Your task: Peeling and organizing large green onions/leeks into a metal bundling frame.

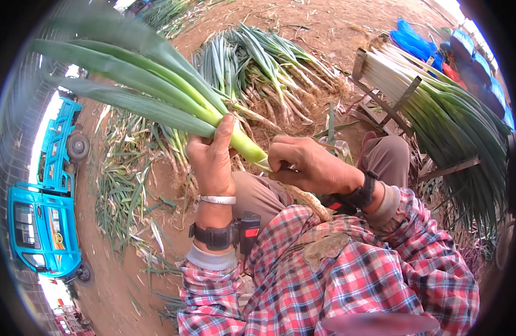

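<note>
A large green onion [199, 101] lies slantwise across my front, its broad leaves fanning to the upper left and smeared by motion at their tips. My left hand [213, 162] is wrapped round it where the leaves meet the pale green stem, thumb on top. Farther down the stem, my right hand [311, 165] is closed with bent fingers, pinching at the outer layer. Its fingertips are partly hidden. Below the right hand, a pale, brownish length [307, 199] reaches toward my lap; whether it is stem or loose skin I cannot tell.
Unpeeled green onions [263, 67] lie heaped on bare soil ahead. Trimmed leaves [123, 185] litter the ground at left. At right, a wooden rack [389, 106] holds a stack of clean green onions [437, 101], with a blue plastic bag [412, 42] behind. A blue three-wheeled truck [45, 229] stands far left.
</note>
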Tool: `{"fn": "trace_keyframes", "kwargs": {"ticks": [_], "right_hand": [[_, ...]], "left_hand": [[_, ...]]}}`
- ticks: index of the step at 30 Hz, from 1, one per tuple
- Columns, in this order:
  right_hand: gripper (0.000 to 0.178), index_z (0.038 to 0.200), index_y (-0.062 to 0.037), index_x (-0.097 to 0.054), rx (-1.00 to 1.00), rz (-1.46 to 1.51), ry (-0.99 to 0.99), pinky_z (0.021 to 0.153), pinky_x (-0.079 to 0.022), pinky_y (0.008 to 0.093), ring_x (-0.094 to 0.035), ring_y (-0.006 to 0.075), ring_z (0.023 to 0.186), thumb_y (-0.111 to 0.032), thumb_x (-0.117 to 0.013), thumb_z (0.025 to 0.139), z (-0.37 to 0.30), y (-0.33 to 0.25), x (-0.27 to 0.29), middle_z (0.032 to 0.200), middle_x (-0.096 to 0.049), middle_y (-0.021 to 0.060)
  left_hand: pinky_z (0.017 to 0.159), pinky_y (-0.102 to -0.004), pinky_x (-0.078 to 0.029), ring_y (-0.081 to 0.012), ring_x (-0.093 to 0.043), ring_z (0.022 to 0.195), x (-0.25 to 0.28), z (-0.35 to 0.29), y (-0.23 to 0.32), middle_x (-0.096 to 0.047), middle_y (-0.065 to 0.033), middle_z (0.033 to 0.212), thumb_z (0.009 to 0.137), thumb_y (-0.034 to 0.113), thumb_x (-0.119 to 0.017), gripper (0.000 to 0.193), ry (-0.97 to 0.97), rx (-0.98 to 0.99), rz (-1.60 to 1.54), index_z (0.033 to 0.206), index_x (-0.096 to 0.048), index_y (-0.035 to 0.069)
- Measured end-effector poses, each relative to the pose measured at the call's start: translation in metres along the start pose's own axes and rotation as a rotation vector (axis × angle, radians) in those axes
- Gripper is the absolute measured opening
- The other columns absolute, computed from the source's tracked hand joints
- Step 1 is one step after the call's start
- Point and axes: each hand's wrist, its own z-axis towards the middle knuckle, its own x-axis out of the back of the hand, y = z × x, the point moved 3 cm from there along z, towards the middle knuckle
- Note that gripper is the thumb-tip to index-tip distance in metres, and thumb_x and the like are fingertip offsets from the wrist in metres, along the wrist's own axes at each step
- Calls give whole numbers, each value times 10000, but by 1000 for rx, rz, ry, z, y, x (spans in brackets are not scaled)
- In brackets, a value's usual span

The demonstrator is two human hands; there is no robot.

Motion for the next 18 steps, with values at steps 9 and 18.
{"fn": "trace_keyframes", "kwargs": {"ticks": [9,18], "right_hand": [[157,802,-38,-499,-10,233,-120,655,-424,372,-526,254,715,-57,-648,847,-18,1,-9,755,-517,87],[151,794,-21,-559,-455,-80,-583,600,-448,417,-580,333,642,-141,-651,804,-155,49,23,680,-567,150]], "left_hand": [[620,-312,-497,-117,-566,723,8,22,-13,-584,-30,913,979,282,-598,307,-17,137,-365,1143,-521,34],[629,-276,-457,-106,-493,706,121,80,2,-564,-16,881,976,294,-593,287,55,-36,-510,1102,-521,47]]}}
